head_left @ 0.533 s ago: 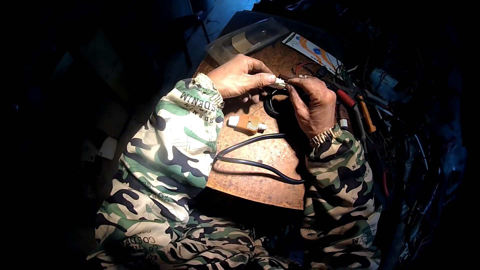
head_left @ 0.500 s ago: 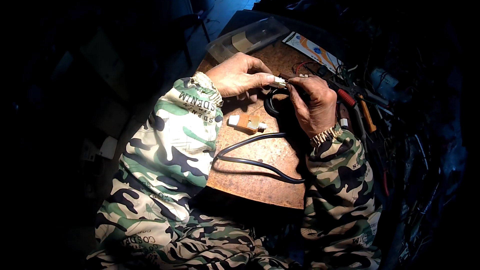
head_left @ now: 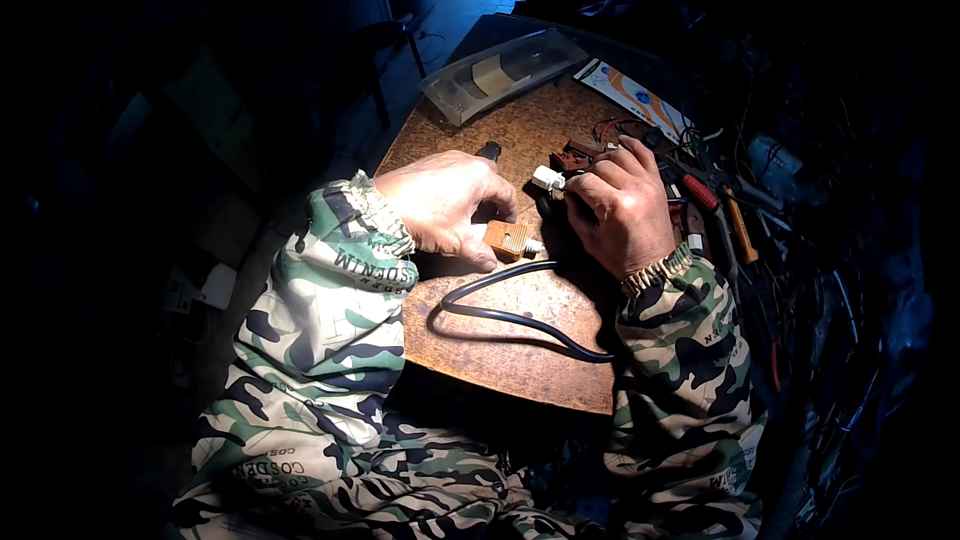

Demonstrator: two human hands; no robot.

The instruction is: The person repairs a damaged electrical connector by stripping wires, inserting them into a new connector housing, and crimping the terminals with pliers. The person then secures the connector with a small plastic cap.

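Observation:
My left hand (head_left: 445, 205) lies palm-down on the brown worktop (head_left: 500, 365), its fingertips closed on a small brown block (head_left: 507, 238) with a pale end. My right hand (head_left: 625, 205) is curled around the end of a black cable (head_left: 500, 315), and a small white tip (head_left: 547, 178) sticks out past its fingers. The cable loops from that hand toward me across the worktop. The two hands sit a short gap apart. Both sleeves are camouflage-patterned.
A clear plastic cover (head_left: 500, 70) lies at the far edge of the worktop beside a printed card (head_left: 635, 95). Small dark red parts (head_left: 575, 153) sit behind my hands. Red- and orange-handled tools (head_left: 738, 225) and tangled wires crowd the right side. The surroundings are dark.
My left hand has left the pinch it shared with my right hand at the cable end and dropped down onto the small brown block. My right hand stays on the cable.

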